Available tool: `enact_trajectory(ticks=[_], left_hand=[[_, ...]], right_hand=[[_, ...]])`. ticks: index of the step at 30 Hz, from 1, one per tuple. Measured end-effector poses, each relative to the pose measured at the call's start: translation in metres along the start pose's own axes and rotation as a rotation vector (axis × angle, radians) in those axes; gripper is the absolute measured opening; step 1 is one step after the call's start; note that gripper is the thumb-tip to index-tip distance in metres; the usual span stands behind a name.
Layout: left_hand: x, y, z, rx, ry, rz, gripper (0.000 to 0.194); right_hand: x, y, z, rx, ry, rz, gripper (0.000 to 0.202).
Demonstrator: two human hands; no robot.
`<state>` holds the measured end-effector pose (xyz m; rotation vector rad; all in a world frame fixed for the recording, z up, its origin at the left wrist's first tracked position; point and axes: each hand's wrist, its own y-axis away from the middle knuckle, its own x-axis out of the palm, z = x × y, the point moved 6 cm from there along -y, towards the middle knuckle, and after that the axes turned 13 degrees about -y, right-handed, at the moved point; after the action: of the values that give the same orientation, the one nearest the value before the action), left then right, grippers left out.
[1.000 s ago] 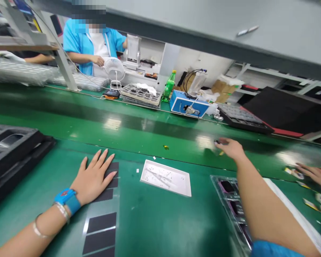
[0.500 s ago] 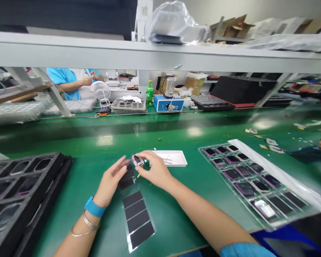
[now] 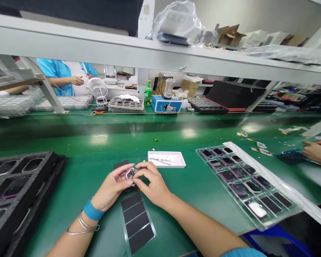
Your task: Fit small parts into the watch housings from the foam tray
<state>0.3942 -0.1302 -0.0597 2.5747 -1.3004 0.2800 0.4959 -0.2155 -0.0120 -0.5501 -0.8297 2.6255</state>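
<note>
Between my hands is a small purple-rimmed watch case (image 3: 130, 174), its inner parts facing up. My left hand (image 3: 112, 186) grips it by the edge between thumb and fingers. From the other side, my right hand (image 3: 153, 184) pinches with thumb and index finger at the case's open inside; any tiny part in that pinch is too small to make out. Below the hands lies a clear sheet with black rectangular stickers (image 3: 137, 223). A white shallow box (image 3: 180, 160) with tweezers (image 3: 160, 160) and small bits in it sits just beyond my right hand.
A clear blister tray (image 3: 222, 182) of watch parts lies at right, a black foam tray (image 3: 50, 171) at left. A co-worker's hands (image 3: 317, 151) are at the far right. A fan (image 3: 97, 86), a green bottle (image 3: 148, 93) and a blue device (image 3: 164, 104) stand under the shelf.
The watch case has passed from my right hand into my left, moving slightly down and left. My right hand now works at its inside. The view has tilted and shifted a little.
</note>
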Motion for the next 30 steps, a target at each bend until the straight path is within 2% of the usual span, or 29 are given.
enact_trajectory(ticks=[5,9,21,26,30], left_hand=[[0.0003,-0.0008,-0.0064,0.136,-0.07,0.063,0.057],[0.0019,-0.0002,-0.0088,0.181,-0.102,0.092,0.057],[0.001,0.002,-0.0084,0.13,-0.144,0.041,0.057],[0.0019,0.0016,-0.0069,0.114,-0.132,0.047,0.057],[0.0001,0.0003,-0.0063,0.099,-0.086,0.024,0.054]], right_hand=[[-0.0001,0.0017,0.0,0.033,-0.034,0.033,0.006],[-0.0006,0.002,0.0,0.034,-0.045,0.035,0.006],[-0.0043,0.0011,-0.003,0.088,-0.034,-0.008,0.008],[-0.0003,0.0016,-0.0021,0.089,-0.009,0.037,0.008],[-0.0035,-0.0022,0.0039,-0.012,0.073,0.109,0.003]])
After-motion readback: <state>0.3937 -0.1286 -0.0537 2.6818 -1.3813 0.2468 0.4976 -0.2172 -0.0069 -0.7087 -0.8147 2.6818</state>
